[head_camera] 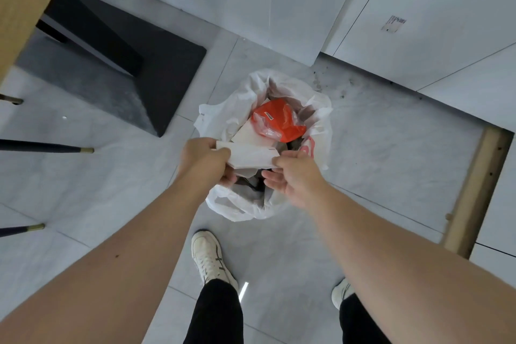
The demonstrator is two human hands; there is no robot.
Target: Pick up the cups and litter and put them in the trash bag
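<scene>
Both bare forearms reach forward toward twelve o'clock, converging near the middle of the view. The left hand [205,160], knuckles up, is curled closed with its thumb pinching at three o'clock. The right hand [293,176] is turned palm toward nine o'clock, fingers loosely spread and thumb and forefinger pinched together.

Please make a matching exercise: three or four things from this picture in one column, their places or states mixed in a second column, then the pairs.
Things:
1. white paper
2. orange wrapper
3. trash bag
4. white sneaker

Places or states:
A. standing open on the floor
B. held by both hands above the bag
C. on the floor tiles near the bag
D. lying inside the bag

Pairs: 1-B, 2-D, 3-A, 4-C
</scene>
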